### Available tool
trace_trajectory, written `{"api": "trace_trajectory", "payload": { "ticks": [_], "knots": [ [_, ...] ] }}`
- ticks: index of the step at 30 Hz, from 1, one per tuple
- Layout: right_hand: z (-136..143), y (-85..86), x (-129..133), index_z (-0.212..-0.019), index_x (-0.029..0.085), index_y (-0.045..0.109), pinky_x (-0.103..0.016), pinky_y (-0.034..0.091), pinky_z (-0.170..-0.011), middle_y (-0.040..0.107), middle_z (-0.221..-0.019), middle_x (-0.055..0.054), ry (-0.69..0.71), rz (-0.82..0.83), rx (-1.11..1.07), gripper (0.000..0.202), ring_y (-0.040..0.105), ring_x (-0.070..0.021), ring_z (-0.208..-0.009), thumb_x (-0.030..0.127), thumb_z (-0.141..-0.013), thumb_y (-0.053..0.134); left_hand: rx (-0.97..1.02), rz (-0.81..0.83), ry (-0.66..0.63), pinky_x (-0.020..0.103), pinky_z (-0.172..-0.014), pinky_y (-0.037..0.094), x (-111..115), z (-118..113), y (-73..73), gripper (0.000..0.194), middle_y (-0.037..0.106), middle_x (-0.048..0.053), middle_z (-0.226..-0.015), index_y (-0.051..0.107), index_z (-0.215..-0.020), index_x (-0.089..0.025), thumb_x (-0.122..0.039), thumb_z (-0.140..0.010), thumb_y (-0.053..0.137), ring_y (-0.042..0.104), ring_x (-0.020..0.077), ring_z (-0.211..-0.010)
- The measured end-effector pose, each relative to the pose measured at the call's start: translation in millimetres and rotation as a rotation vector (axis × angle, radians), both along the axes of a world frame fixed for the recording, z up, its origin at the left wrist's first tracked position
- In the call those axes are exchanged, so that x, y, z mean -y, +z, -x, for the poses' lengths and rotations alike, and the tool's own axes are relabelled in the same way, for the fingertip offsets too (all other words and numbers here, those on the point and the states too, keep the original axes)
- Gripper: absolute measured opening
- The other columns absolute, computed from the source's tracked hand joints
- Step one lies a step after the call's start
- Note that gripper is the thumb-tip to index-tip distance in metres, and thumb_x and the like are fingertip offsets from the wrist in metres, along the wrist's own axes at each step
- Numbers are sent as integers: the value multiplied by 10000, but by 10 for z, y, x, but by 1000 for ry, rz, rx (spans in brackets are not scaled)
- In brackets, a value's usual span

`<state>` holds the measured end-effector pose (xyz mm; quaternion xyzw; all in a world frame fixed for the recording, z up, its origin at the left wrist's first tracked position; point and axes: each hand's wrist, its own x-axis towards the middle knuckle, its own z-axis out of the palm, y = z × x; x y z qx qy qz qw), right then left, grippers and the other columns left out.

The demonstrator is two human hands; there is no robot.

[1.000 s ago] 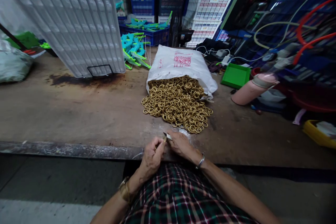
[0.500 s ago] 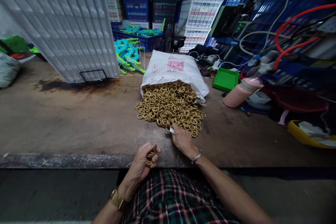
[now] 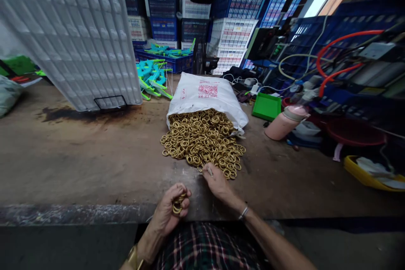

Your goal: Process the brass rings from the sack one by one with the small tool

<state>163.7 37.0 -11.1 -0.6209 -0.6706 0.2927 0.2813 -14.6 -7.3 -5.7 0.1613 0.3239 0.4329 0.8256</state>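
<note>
Left hand clutches rings; right hand — now parted from it, pinching a tool — likely picks at the pile.

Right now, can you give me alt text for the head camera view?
A person's left hand holds several gold-coloured rings, while the right hand, holding a slim pale object, is at the near edge of a ring pile spilling from a white sack on a brown table. Stacked crates stand behind.
</note>
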Motion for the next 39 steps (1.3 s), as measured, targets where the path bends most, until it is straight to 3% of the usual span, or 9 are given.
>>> {"api": "trace_trajectory", "payload": {
  "ticks": [4,7,10,13,20,26,31,39],
  "knots": [
    [109,148,54,-719,202,422,-188,264,-427,354,-533,77,70,305,-413,155,314,-72,-436,336,-790,388,-117,-46,35,138,-381,256,-58,-48,8,244,536,-15,-737,473,-715,-156,-321,-696,651,415,29,-472],
    [165,201,100,-731,209,402,-179,182,-362,306,-505,105,98,528,-635,166,207,-48,-376,368,-745,448,-443,-183,85,158,-373,261,-95,-78,-4,244,484,-57,-572,482,-721,-170,-384,-725,599,372,39,-400],
    [184,224,126,-715,207,399,-174,159,-349,309,-500,108,142,606,-711,201,195,-37,-372,384,-713,494,-780,-387,113,177,-407,295,-102,-92,-7,220,440,-75,-481,539,-830,-167,-376,-759,541,375,61,-397],
    [191,221,130,-665,195,409,-173,156,-357,305,-488,102,184,618,-663,211,213,-32,-380,376,-717,503,-905,-518,73,188,-450,321,-92,-105,8,205,462,-60,-500,574,-841,-156,-335,-754,527,405,74,-446],
    [242,151,122,-634,190,411,-178,169,-380,300,-459,99,156,529,-571,191,233,-37,-393,331,-746,478,-916,-457,45,193,-436,288,-98,-122,2,181,395,-77,-441,526,-708,-162,-338,-748,503,355,70,-407],
    [279,141,92,-590,184,408,-173,178,-382,307,-461,91,160,475,-503,209,254,-38,-413,308,-739,485,-948,-525,42,193,-449,291,-91,-95,-56,187,409,-65,-486,533,-684,-156,-335,-737,530,362,69,-440],
    [317,134,84,-686,198,420,-165,178,-347,310,-474,106,123,529,-649,168,239,-36,-374,340,-744,486,-889,-461,105,188,-437,302,-64,-116,-62,204,407,-75,-460,497,-706,-169,-360,-775,505,360,64,-401],
    [339,44,79,-707,201,410,-169,157,-313,425,-529,94,153,639,-824,289,206,-19,-320,476,-744,490,-813,-357,113,174,-395,304,-70,-113,-36,255,435,-73,-450,498,-733,-171,-422,-769,520,366,61,-380]
  ]
}}
